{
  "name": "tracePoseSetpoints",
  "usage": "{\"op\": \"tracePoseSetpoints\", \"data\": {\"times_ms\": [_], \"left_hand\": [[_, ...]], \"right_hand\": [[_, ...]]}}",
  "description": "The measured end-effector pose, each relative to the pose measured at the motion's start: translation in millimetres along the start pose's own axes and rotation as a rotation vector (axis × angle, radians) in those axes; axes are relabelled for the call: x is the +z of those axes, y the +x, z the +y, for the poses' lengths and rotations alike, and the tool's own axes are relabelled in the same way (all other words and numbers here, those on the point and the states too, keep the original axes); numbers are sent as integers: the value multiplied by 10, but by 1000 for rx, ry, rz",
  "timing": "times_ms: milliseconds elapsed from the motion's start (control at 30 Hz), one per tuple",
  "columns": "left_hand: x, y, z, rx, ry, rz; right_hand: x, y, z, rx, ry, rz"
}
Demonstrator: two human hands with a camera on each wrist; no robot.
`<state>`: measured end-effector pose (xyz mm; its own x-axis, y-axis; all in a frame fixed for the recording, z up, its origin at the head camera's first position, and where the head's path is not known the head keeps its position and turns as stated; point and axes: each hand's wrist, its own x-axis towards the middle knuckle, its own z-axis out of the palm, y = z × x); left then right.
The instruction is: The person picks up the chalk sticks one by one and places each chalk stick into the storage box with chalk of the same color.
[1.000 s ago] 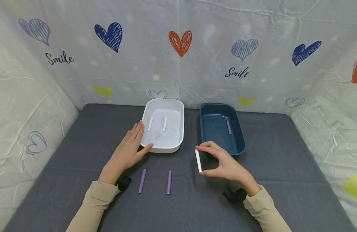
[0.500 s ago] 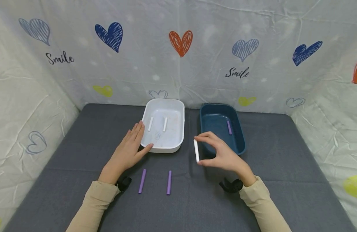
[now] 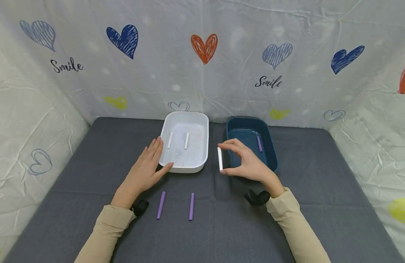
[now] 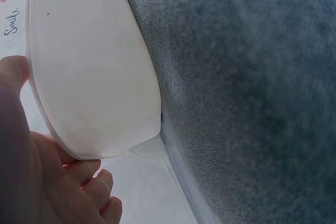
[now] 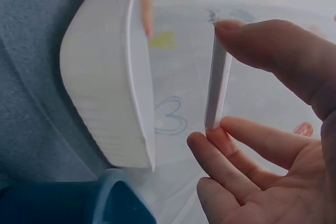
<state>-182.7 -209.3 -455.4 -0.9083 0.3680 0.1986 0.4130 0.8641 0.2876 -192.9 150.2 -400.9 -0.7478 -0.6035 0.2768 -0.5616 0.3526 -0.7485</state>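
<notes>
My right hand (image 3: 246, 160) pinches a white chalk stick (image 3: 220, 159) end to end between thumb and fingertips, raised in the gap between two trays. The right wrist view shows this chalk (image 5: 218, 82) upright, thumb at one end. My left hand (image 3: 144, 170) lies with straight fingers along the left rim of the white tray (image 3: 189, 170), thumb at its near corner. Inside that tray lie two white chalk sticks (image 3: 187, 141). A purple chalk stick (image 3: 259, 144) lies in the dark blue tray (image 3: 272, 160), partly covered by my right hand.
Two purple chalk sticks, the left one (image 3: 161, 205) and the right one (image 3: 191, 206), lie on the grey cloth (image 3: 222, 233) in front of the trays. A white curtain (image 3: 235, 73) printed with hearts hangs behind the table.
My right hand has moved away from me and slightly left with the white chalk, up beside the dark blue tray. The left hand stays on the white tray.
</notes>
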Motion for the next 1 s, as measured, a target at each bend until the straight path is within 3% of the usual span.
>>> {"op": "tracePoseSetpoints", "data": {"times_ms": [233,600,833,1000], "left_hand": [[5,6,-1,8,-2,15],[-13,5,4,-4,-9,-14],[-21,3,17,-9,-9,-18],[-17,4,14,-6,-5,-10]], "right_hand": [[-27,186,2,41,-18,-6],[-35,478,-21,93,-79,-22],[-8,626,36,100,-52,-35],[26,744,102,151,-39,-49]]}}
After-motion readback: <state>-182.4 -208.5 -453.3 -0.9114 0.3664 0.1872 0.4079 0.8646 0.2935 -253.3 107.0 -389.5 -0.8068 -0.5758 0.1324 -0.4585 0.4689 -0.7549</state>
